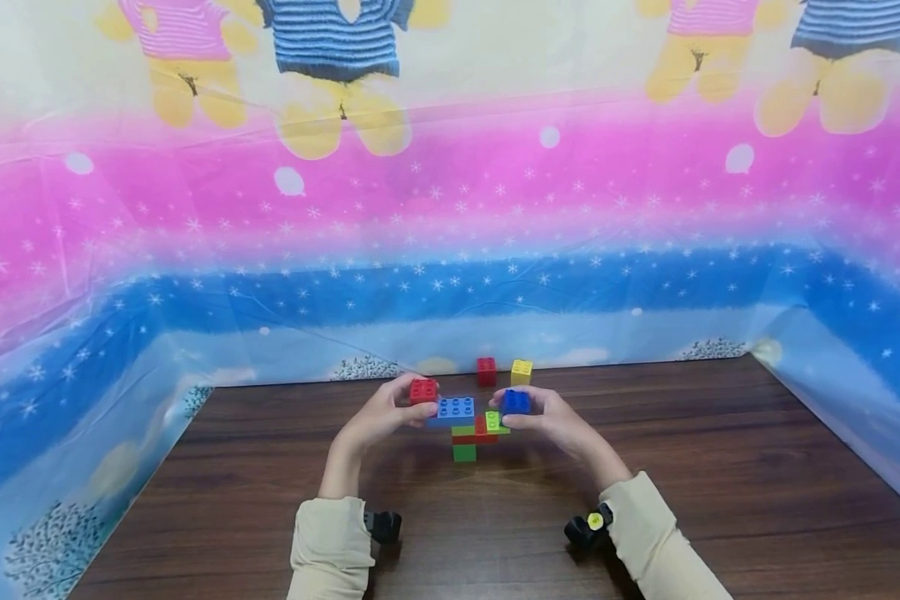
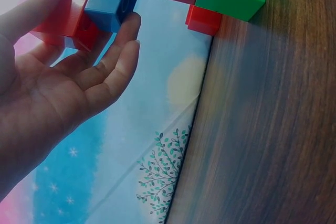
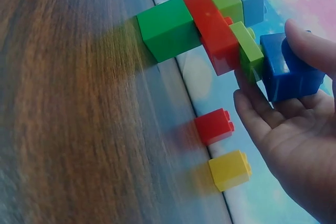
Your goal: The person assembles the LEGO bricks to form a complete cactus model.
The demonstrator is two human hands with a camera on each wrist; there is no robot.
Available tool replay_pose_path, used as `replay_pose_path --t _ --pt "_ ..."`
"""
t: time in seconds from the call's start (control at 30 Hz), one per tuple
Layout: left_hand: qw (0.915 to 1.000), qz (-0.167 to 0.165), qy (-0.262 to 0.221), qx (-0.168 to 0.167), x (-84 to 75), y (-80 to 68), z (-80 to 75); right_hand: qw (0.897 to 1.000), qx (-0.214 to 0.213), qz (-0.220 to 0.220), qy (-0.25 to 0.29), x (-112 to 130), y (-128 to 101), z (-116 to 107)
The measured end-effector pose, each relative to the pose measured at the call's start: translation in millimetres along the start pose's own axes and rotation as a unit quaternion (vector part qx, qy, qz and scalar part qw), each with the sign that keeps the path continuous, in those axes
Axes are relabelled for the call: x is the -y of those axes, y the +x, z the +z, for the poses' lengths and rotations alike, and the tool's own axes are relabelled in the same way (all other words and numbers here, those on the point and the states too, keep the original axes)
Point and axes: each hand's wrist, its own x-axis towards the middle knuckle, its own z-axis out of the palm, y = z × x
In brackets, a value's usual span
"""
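Note:
A small brick build stands mid-table: a green brick [image 1: 464, 452] at the base, a red brick [image 1: 483, 430] and lime bricks [image 1: 494, 419] above it, and a light-blue brick [image 1: 454, 408] jutting left. My left hand [image 1: 403, 406] pinches a red brick [image 1: 423, 390] at the light-blue brick's left end, thumb on one side and fingers on the other [image 2: 126, 35]. My right hand [image 1: 531, 413] grips a dark blue brick [image 1: 515, 402] against the lime brick [image 3: 247, 48] on the build's right side. In the right wrist view the dark blue brick [image 3: 289, 72] sits between thumb and fingers.
A loose red brick [image 1: 486, 371] and a loose yellow brick [image 1: 521, 372] lie just behind the build near the far edge of the dark wooden table [image 1: 720, 467]. A printed plastic sheet [image 1: 450, 250] walls in the back and both sides.

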Motion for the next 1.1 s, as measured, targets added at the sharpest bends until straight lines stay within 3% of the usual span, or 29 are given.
replay_pose_path --t 0.53,0.77,1.1 --pt "1.0 -0.005 0.006 -0.002 -1.2 0.3 1.3 0.998 0.049 0.004 -0.035 0 2 -9" --pt "1.0 -0.003 0.001 0.001 -2.1 -0.6 2.4 0.996 0.057 0.035 -0.055 3 4 -13" --pt "1.0 -0.001 0.0 0.0 -5.2 -0.5 3.2 0.991 0.071 0.006 -0.114 10 8 -12"
